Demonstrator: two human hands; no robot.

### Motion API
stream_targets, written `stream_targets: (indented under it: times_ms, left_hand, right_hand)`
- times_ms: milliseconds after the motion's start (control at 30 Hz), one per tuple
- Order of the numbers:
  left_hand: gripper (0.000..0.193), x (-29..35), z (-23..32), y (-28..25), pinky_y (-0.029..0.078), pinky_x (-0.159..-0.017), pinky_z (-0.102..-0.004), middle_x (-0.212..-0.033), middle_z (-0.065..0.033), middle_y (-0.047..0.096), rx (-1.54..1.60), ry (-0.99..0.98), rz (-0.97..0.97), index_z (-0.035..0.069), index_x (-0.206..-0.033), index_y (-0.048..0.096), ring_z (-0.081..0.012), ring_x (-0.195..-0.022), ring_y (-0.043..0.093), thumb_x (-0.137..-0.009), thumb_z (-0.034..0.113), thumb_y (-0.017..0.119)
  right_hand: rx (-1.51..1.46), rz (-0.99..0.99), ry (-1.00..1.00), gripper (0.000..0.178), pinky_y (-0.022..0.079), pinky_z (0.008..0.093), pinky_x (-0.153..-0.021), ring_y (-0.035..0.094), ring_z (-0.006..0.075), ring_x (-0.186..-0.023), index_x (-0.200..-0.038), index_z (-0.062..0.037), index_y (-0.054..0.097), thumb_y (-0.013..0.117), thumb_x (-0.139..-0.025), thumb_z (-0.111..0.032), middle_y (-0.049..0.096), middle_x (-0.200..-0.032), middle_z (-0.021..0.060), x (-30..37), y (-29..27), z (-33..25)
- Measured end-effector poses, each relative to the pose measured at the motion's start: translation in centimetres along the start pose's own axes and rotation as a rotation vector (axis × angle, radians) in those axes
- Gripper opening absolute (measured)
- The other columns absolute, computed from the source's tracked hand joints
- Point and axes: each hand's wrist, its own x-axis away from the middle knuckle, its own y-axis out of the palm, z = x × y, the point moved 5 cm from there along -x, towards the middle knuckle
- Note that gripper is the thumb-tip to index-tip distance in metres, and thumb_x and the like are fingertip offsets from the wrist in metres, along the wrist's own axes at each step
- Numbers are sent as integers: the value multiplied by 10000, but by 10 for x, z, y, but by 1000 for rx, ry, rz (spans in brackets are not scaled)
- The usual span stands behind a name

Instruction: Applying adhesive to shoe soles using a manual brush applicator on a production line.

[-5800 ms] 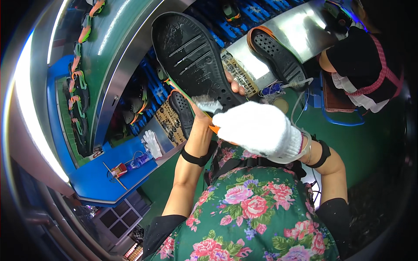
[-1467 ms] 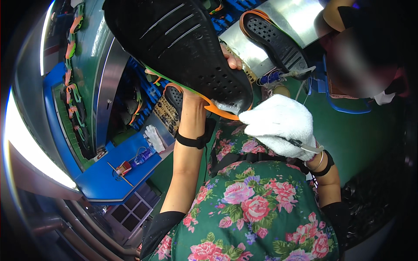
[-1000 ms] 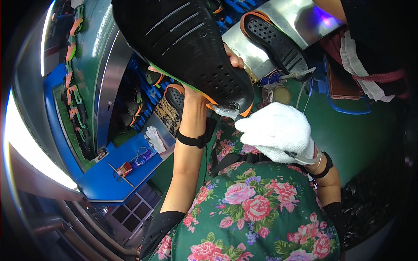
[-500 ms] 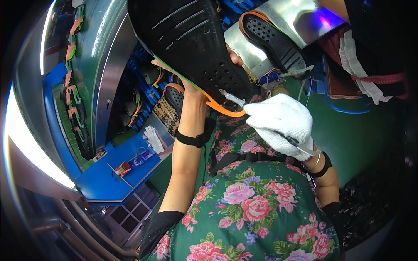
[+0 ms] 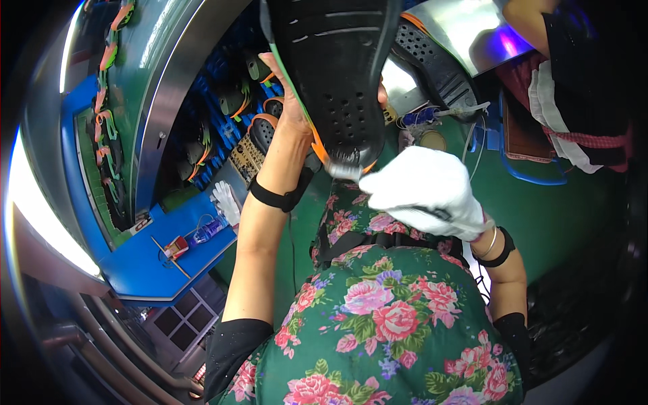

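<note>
My bare left hand (image 5: 291, 101) is closed round a black shoe sole (image 5: 337, 64) with small holes and an orange and green edge, held up at the top middle. Its fingertips show at the far edge. In a white knit glove, my right hand (image 5: 425, 192) grips a small brush (image 5: 345, 170), whose handle is mostly hidden by the glove. The brush's pale bristles touch the sole's near end, beside the orange edge. Behind, to the right, another black sole (image 5: 432, 61) with holes rests by a shiny metal plate (image 5: 466, 23).
Shoes (image 5: 233, 98) stand on a blue rack at left. A blue table (image 5: 138, 266) holds a bottle (image 5: 206, 231), a red box (image 5: 177, 248) and a white glove (image 5: 226, 202). A round pot (image 5: 433, 140) stands beyond my right hand. Another person's arm (image 5: 526, 23) shows at top right.
The held sole has swung more upright, its near end shifting left. The brush has come left and nearer, from the sole's face to its end. My left forearm has moved left.
</note>
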Motion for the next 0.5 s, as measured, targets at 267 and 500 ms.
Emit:
stream_targets:
  times_ms: [267,500]
  left_hand:
    - [1272,7,-3,0,630,-879,-590,-1338,-268,641,86,-110,-177,83,-1581,420,-450,-1043,730,-722,1017,338]
    - [978,17,-1,-17,647,-886,-568,-1358,-224,659,-90,-210,146,59,-1546,462,-383,-1129,726,-922,811,426]
  right_hand:
    - [180,-44,-41,261,603,353,-760,742,273,-903,-1104,-101,805,779,-845,-84,792,-1036,105,-1,8,5]
    - [-248,-217,-30,195,589,384,-803,756,268,-936,-1041,-105,824,746,-867,-65,806,-1096,85,-20,0,14]
